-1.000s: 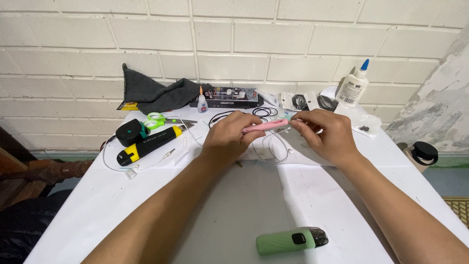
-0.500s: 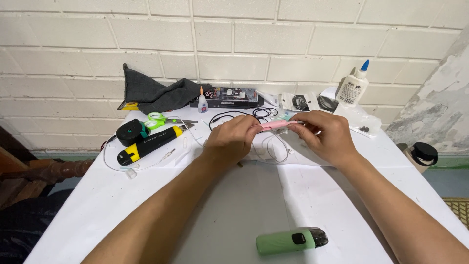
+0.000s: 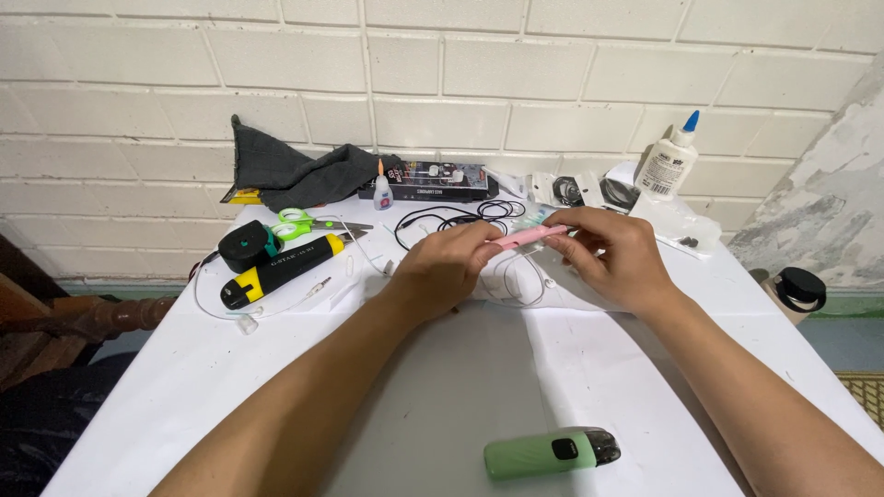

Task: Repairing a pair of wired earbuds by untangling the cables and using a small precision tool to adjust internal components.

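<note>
Just above the middle of the frame, a slim pink stick-shaped tool (image 3: 527, 237) is held level between both hands over the white-covered desk (image 3: 184, 387). The left hand (image 3: 449, 267) pinches its near end with curled fingers; the right hand (image 3: 612, 253) closes its fingertips on the far end. What the tool's tip looks like is hidden under the right fingers.

Against the painted brick wall at upper centre lies a flat dark rectangular package with a clear window (image 3: 436, 180), its print too small to read. Just left of it stands a tiny white glue tube with an orange tip (image 3: 382, 190). At upper right stands a white glue bottle with a blue nozzle and a pale label (image 3: 668, 160), with clear plastic bags (image 3: 677, 224) below it. Thin black cables (image 3: 451, 221) loop behind the hands.

At left are a black-and-yellow cylindrical tool (image 3: 276, 270), green-handled scissors (image 3: 308, 222) and a crumpled dark grey cloth (image 3: 295, 175). A pale green oblong device with a dark end (image 3: 551, 451) lies near the bottom edge. A black-lidded jar (image 3: 799, 290) at far right is partly hidden by the desk edge.
</note>
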